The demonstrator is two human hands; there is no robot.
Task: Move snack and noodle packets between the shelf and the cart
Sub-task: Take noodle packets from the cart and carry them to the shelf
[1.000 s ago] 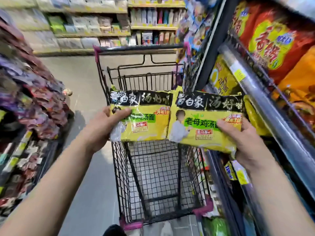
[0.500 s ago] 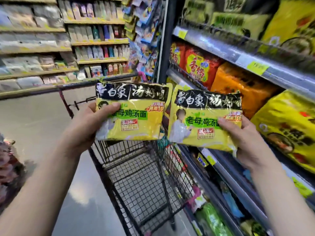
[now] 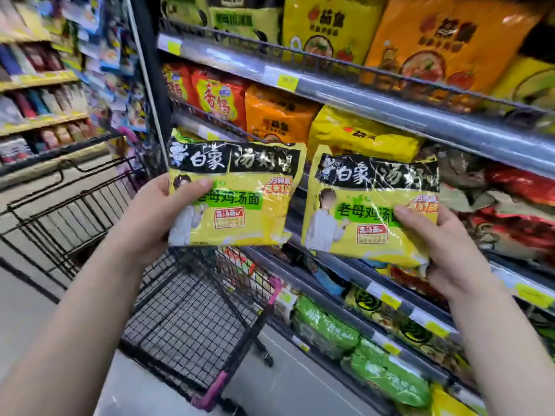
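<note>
I hold two matching yellow noodle packets with black tops, one in each hand. My left hand [image 3: 156,214] grips the left noodle packet [image 3: 240,196] by its left edge, thumb on the front, above the black wire cart [image 3: 186,319]. My right hand [image 3: 444,244] grips the right noodle packet [image 3: 366,205] by its lower right corner, in front of the shelf [image 3: 390,103] on the right. The cart's basket looks empty where I can see it.
The shelf on the right carries red, orange and yellow noodle bags [image 3: 279,115] on its middle tier and green packets [image 3: 360,349] lower down. A dark upright post [image 3: 150,85] stands at the shelf's end. More stocked shelves [image 3: 39,100] line the far side of the aisle.
My view has swung right toward the shelf. Both packets have moved from above the cart toward the shelf front, still held the same way.
</note>
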